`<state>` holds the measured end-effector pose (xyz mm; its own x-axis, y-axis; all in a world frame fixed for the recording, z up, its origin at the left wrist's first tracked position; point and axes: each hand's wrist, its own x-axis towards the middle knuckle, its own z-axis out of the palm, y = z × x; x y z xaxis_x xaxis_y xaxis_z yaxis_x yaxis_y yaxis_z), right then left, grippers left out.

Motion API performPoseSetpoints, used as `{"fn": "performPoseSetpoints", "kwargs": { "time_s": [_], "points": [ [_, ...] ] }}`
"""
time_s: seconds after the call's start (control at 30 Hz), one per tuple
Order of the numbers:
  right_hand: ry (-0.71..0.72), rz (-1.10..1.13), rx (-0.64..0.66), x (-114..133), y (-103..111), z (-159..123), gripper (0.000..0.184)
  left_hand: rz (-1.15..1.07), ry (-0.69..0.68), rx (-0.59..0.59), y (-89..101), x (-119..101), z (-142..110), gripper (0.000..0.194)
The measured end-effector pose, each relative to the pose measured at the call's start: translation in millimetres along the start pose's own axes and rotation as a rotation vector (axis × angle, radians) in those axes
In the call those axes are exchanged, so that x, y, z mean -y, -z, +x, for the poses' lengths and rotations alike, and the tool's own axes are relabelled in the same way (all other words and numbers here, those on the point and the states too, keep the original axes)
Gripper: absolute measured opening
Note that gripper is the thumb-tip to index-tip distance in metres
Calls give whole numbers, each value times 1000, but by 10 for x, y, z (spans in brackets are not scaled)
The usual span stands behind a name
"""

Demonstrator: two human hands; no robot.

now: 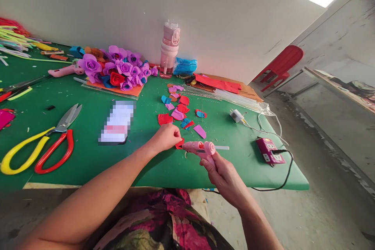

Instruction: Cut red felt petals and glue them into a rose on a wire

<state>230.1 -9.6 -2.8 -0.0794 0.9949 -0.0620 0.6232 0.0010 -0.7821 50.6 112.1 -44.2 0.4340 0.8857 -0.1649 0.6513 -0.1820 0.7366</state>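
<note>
Low over the green table (164, 172), my left hand (166, 137) is closed in a pinch on a small red petal piece (179, 144). My right hand (218, 170) grips the handle of a pink hot glue gun (195, 147), whose nozzle points left at the red piece. A clear glue stick (222, 147) sticks out of the gun's back end. Just beyond my hands lie loose petal pieces in red, purple and blue, among them a red piece (165, 118) and a purple piece (200, 131).
At left lie large scissors (63, 125) and a phone (117, 123). Behind are a heap of paper roses (117, 68), a second pink glue gun (66, 71) and a pink bottle (169, 50). At right are a white charger (236, 115) and a purple power socket (269, 150) with cords.
</note>
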Motion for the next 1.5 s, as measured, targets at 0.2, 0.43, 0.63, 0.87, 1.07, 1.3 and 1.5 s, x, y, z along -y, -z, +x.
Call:
{"fn": "performPoseSetpoints", "kwargs": {
  "time_s": [0.2, 0.43, 0.63, 0.87, 1.07, 1.3, 1.5],
  "points": [
    [-21, -43, 93, -5, -19, 3, 34, -1, -7, 1, -6, 9, 3, 14],
    [-31, -39, 110, -48, -38, 3, 31, -4, -12, 2, -5, 9, 5, 13],
    [-14, -74, 120, -29, -42, 16, 30, -4, -12, 6, -6, 16, 8, 12],
    [25, -126, 102, -32, -46, 22, 30, -7, -7, 2, -9, 24, 8, 12],
    [34, -141, 93, -23, -54, 36, 27, -8, -15, 3, -15, 29, 15, 13],
    [14, -142, 109, -12, -47, 31, 30, -10, -9, 2, -10, 16, 8, 12],
    [-11, -114, 118, -9, -36, 24, 31, 0, -14, 7, -11, 22, 11, 13]
  ]
}}
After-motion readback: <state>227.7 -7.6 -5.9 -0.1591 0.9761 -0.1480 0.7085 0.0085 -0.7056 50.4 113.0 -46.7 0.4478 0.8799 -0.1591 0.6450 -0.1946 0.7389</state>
